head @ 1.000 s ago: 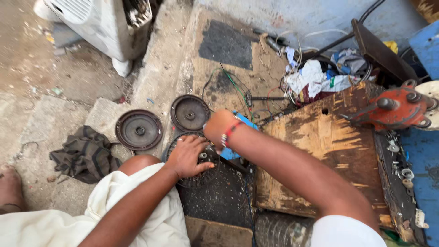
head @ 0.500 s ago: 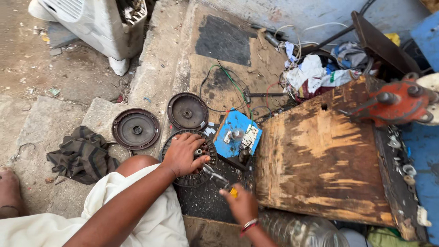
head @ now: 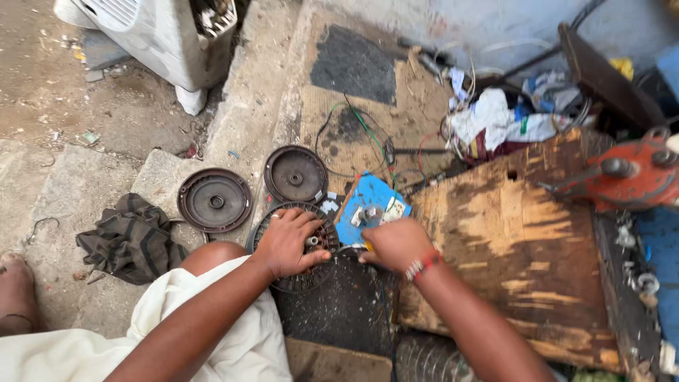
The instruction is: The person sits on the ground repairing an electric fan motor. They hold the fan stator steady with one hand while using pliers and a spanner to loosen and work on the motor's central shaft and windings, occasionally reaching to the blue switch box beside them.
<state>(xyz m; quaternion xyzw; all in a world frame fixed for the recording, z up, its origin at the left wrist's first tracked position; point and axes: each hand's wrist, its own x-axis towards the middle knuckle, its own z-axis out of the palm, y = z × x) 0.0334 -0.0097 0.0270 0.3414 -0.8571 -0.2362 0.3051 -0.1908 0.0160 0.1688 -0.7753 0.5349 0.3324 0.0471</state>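
The left hand [head: 286,244] lies palm down on a round, dark, slotted motor core [head: 297,247], fingers spread over its top and curled loosely round a small pale hub at its centre; the grip is a flat press, not a clench. The core lies flat on the ground just in front of the person's bent knee, its axis pointing straight up toward the camera, so it has no long side to speak of.

The right hand [head: 396,244] sits just to the right of the core, near its rim, closed in a fist around something small. A sliver of yellow shows at the knuckles, and a thin metal part seems to run from there toward the core's edge, but what it grasps I cannot tell. A red band circles that wrist.

So the core lies directly under the left hand and to the left of the right fist; the left is the nearer.

Beyond the core, two round dark end covers [head: 214,200] [head: 296,174] lie flat side by side. A blue box [head: 368,212] of small parts rests beside the right hand, against the near-left corner of a scorched wooden board [head: 509,240]. A crumpled dark rag [head: 131,240] lies to the left.
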